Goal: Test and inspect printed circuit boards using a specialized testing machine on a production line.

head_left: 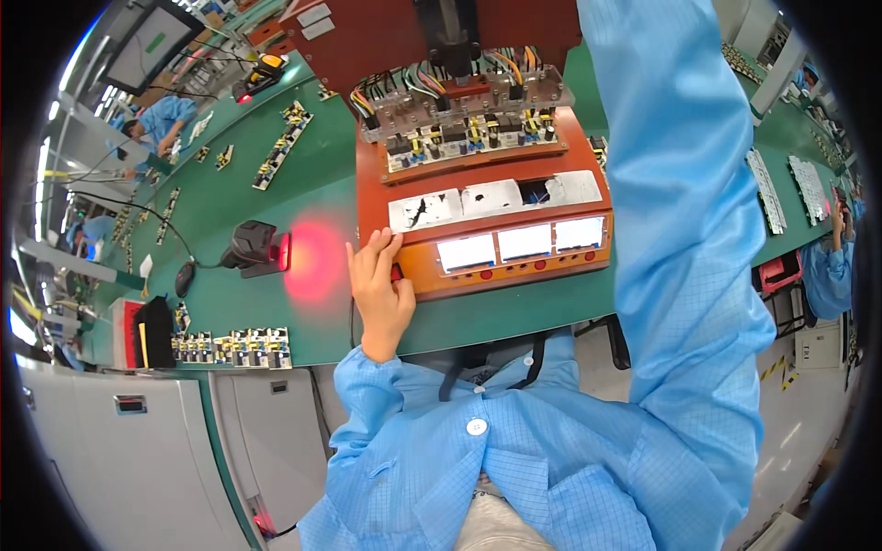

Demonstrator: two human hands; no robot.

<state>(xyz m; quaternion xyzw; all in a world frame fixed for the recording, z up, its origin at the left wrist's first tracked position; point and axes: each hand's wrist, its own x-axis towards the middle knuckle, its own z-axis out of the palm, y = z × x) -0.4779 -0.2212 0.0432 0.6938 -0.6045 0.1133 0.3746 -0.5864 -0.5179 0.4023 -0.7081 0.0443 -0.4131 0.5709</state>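
We rested our left hand [381, 292], fingers slightly apart, on the near-left corner of the fixture [423, 264], the circuit board [476, 138] lying crosswise beyond, rightward; our right hand's fingers were out of view.

Right hand out of sight

The right sleeve [684, 184] is cut by the view's upper edge, like the red fixture [487, 174] at the front edge of the desk [317, 331]. One circuit board [599, 150] between them is partly hidden.
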